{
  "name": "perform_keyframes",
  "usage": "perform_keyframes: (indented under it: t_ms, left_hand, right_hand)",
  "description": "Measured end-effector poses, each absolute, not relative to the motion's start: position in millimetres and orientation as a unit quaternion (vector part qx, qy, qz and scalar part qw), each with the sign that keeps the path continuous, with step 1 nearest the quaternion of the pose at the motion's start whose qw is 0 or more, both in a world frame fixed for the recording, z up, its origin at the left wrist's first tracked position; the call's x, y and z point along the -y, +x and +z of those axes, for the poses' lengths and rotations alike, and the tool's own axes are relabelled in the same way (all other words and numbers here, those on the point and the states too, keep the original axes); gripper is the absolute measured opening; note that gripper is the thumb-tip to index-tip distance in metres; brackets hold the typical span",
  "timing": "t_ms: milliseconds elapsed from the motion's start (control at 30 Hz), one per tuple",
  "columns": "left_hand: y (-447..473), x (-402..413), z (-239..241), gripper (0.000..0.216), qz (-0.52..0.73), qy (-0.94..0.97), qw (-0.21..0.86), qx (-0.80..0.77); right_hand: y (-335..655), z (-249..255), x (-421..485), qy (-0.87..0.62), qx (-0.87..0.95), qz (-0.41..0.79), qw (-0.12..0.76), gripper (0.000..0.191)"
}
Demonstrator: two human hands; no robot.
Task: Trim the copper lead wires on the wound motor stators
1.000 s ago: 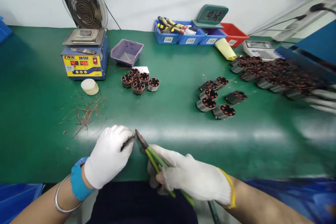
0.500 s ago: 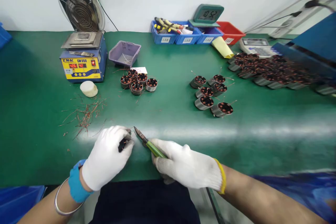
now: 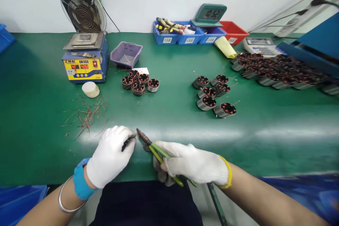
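In a white glove, my left hand (image 3: 109, 155) is closed around a motor stator (image 3: 127, 142). Only a dark strip of the stator shows between thumb and fingers. My right hand (image 3: 193, 164), gloved in white with a yellow cuff, grips green-handled cutting pliers (image 3: 143, 136). The pliers' tip points up and left, close beside my left fingertips; whether it touches a wire there I cannot tell. The two handles are spread apart below my right fingers. Cut copper wire bits (image 3: 88, 116) lie scattered beyond my left hand.
Wound stators stand in a left group (image 3: 138, 88), a right group (image 3: 208, 103) and a dense far-right cluster (image 3: 275, 70). Behind are a blue-and-yellow heater unit (image 3: 83, 72), a purple bin (image 3: 127, 53), blue tool boxes (image 3: 166, 39) and a clock (image 3: 211, 13). A white round block (image 3: 90, 89) sits by the heater unit.
The plier handles have spread apart and both now show below my right hand. My left hand has turned slightly, hiding more of the stator.
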State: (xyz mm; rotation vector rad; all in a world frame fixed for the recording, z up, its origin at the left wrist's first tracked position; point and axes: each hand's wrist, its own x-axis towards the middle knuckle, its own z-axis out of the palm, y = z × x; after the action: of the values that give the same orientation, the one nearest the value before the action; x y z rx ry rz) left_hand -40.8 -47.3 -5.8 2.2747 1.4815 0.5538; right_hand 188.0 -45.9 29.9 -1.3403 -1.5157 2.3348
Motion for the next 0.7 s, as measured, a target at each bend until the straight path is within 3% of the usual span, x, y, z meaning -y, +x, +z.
perform_keyframes:
  t_ms: [267,700]
  left_hand:
    - [-40.3,48.2,-7.4,0.015,0.202,0.811,0.175,-0.52]
    - [-42.5,47.7,-9.7,0.015,0.215,0.815,0.173,-0.51]
  right_hand:
    - [192.2,28.4,50.2,-0.427,0.474,0.769,0.03,0.042]
    - [194.3,29.2,49.3,-0.451,0.545,0.707,-0.006,0.036]
